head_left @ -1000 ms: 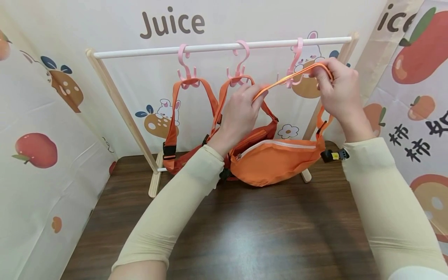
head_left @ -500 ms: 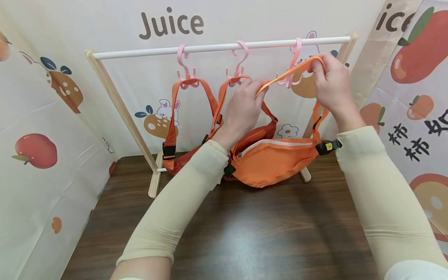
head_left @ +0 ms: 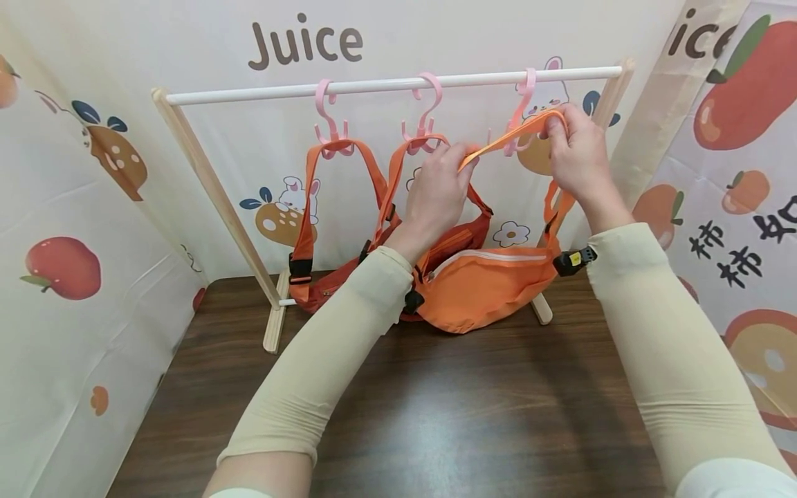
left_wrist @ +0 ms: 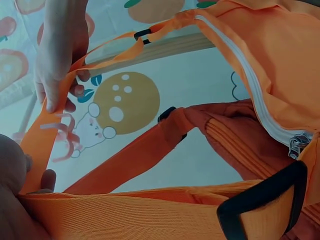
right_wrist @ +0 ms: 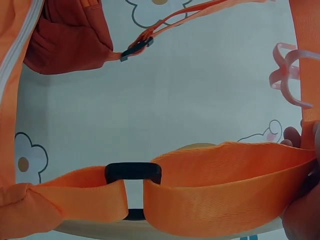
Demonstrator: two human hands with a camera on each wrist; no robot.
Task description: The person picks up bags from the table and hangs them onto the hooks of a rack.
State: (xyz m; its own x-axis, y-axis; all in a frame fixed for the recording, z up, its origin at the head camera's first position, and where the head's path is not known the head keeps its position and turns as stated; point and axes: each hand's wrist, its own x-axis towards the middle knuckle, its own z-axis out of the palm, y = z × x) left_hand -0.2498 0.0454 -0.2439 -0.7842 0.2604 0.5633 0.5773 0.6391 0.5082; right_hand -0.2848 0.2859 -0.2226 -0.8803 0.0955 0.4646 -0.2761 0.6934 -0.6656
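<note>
A bright orange waist bag (head_left: 486,290) with a white zip hangs by its strap (head_left: 512,135) from both hands, in front of the rack. The left hand (head_left: 437,192) pinches the strap at its left end, near the middle hook. Higher up, the right hand (head_left: 580,153) pinches it just right of the right pink hook (head_left: 525,90). Between the hands the strap runs taut, passing in front of that hook. In the right wrist view a black slider (right_wrist: 132,171) sits on the doubled strap. The left wrist view shows the right hand (left_wrist: 62,55) with its fingers bent over the webbing.
Two darker orange-red waist bags hang by their straps from the left pink hook (head_left: 330,114) and the middle pink hook (head_left: 429,104). The hooks sit on a white rail (head_left: 249,94) with wooden legs (head_left: 214,194), standing on a dark wooden table (head_left: 473,415). Printed sheets line the walls.
The right hand has shifted left, bringing its end of the strap and the bag's right end closer to the right hook. The left hand has moved slightly right, still pinching the strap.
</note>
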